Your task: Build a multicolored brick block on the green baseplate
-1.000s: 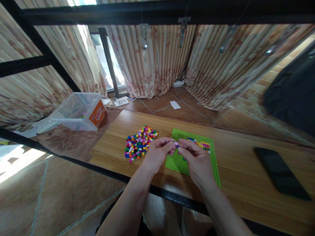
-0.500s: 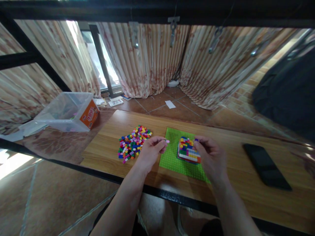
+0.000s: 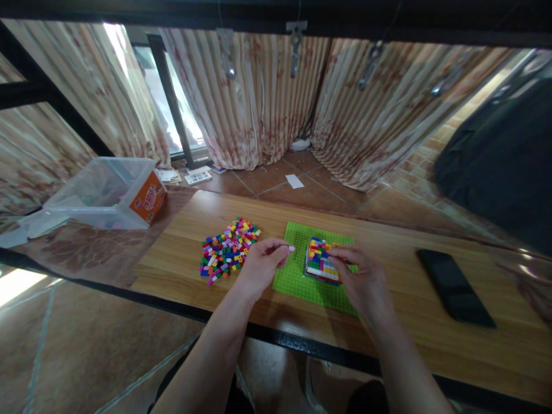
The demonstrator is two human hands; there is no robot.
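On a green studded baseplate (image 3: pixel 286 282) stands a low, multicoloured stack of building bricks (image 3: pixel 318 268). My right hand (image 3: pixel 360 276) reaches over the stack's right side, its thumb and fingers closed at the top surface on a small dark brick, mostly hidden by the fingertips. Left of the stack, my left hand (image 3: pixel 265 264) pinches a small pink brick (image 3: pixel 292 248) above the baseplate's left edge. Beyond that hand, a loose pile of small bricks (image 3: pixel 226 253) in many colours lies on the wooden table (image 3: pixel 172 259).
A black phone (image 3: pixel 455 287) lies on the table to the right. On the floor at the left is a clear plastic bin (image 3: pixel 99 215) with an orange label. Patterned curtains (image 3: pixel 267 103) hang behind, and a dark metal bar (image 3: pixel 276 17) crosses the top.
My right hand has moved left and down, bringing its fingertips onto the top of the stack. My left hand keeps its pinch on the pink brick. The whole view has shifted slightly.
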